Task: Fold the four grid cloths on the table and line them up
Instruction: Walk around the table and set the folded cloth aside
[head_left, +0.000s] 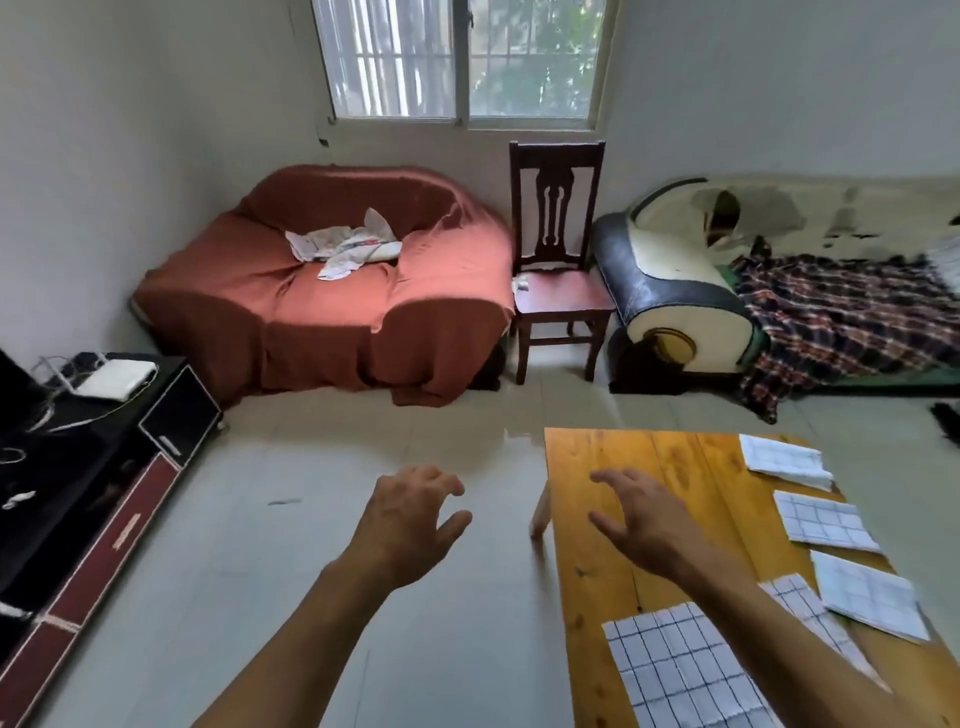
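Four white grid cloths with thin dark lines lie on the wooden bench (618, 467): three folded squares in a row along its right side, the far cloth (785, 461) at 1 o'clock, the middle cloth (825, 521), the near folded cloth (868, 597); the unfolded cloth (675, 670) lies flat at 5 o'clock, partly under the right forearm. The right hand (641, 517) hovers above bare bench, fingers apart, holding nothing. The left hand (410, 525) hangs over the floor (291, 582) past the bench's left edge, fingers spread
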